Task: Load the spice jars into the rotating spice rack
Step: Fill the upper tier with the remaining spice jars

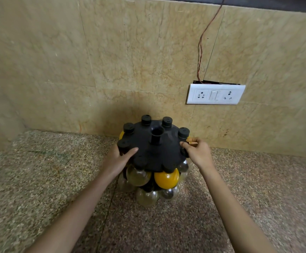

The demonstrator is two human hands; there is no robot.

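Note:
The black rotating spice rack [152, 152] stands on the speckled stone counter against the wall, with a hollow post in the middle of its top disc. Several jars with black caps [146, 119] hang around its rim. Below the disc I see round jar bodies, one yellow [166, 178], others clear [138, 175], and more on a lower tier [147, 197]. My left hand [118, 158] grips the disc's left edge, thumb lying on top. My right hand [197, 151] holds the right edge, fingers pinched at a jar with brownish content there.
The tan marble wall rises right behind the rack. A white switch and socket plate [215, 94] sits on the wall to the upper right, with a thin wire [201, 52] running up from it. The counter [39, 179] meets a side wall at the far left.

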